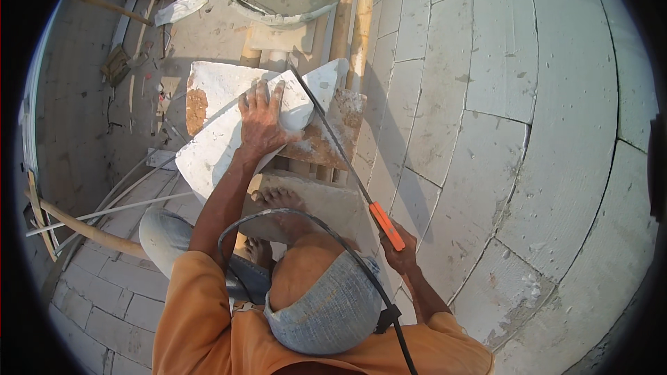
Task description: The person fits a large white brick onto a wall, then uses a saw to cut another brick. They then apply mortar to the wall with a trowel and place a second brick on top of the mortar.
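In right hand (pixel 400 248), one saw (pixel 381 217), one bucket (pixel 295 20) ahead

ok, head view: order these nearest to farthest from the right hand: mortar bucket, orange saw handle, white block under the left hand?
1. Orange saw handle: in the right hand.
2. White block: ahead and to the left, under the left hand.
3. Mortar bucket: farthest ahead, beyond the block, at the top of the view.

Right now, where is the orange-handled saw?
In the head view, the orange-handled saw slants across the middle, from the right hand's grip up along the angular white block's right edge.
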`<state>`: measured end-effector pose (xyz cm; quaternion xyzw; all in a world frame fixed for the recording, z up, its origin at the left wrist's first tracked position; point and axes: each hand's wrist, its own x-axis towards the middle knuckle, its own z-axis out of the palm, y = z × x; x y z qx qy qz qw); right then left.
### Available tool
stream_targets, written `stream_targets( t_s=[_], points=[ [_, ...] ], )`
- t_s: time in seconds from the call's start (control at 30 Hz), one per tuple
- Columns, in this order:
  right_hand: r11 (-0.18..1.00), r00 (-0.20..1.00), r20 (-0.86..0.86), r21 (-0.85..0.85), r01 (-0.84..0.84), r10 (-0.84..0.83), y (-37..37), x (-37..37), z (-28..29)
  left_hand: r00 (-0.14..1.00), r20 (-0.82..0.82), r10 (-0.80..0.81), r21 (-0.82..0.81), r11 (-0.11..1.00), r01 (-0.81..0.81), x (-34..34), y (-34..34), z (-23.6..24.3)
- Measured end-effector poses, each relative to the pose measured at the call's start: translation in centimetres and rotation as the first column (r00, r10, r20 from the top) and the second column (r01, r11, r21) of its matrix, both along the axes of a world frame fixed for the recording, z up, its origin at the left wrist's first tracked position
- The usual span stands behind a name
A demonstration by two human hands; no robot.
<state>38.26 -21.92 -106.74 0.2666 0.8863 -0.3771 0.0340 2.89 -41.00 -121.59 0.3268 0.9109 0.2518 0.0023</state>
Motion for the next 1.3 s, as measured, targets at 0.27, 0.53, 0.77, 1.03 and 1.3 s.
stream_targets(
  t_s=[0.27, 0.53, 0.77, 1.03, 1.3],
  points=[
    [0.994, 0.991, 0.073, 0.001, 0.112, -0.112, -1.1, 0.6, 2.0, 0.998, 0.054, 0.022, -0.023, 1.000, -0.020, 0.2, -0.4, -0.1],
    [0.948, 0.945, 0.102, -0.043, 0.316, -0.310, -3.0, 2.4, 5.6, 0.978, 0.206, 0.043, -0.129, 0.991, -0.016, 0.3, -0.2, 0.8],
    [0.906, 0.905, 0.058, 0.035, 0.421, -0.422, -1.6, 3.4, 5.9, 0.976, 0.212, 0.051, -0.140, 0.990, -0.021, 0.2, -0.5, 0.8],
    [0.824, 0.848, 0.090, -0.203, 0.529, -0.523, -3.0, -0.3, 5.2, 0.934, 0.358, 0.008, -0.245, 0.966, 0.086, -0.6, -0.6, 2.0],
    [0.895, 0.905, -0.037, -0.172, 0.413, -0.424, 0.7, -7.1, 0.9, 0.910, 0.413, -0.024, -0.307, 0.938, 0.164, -1.2, -0.6, 3.0]
  ],
)
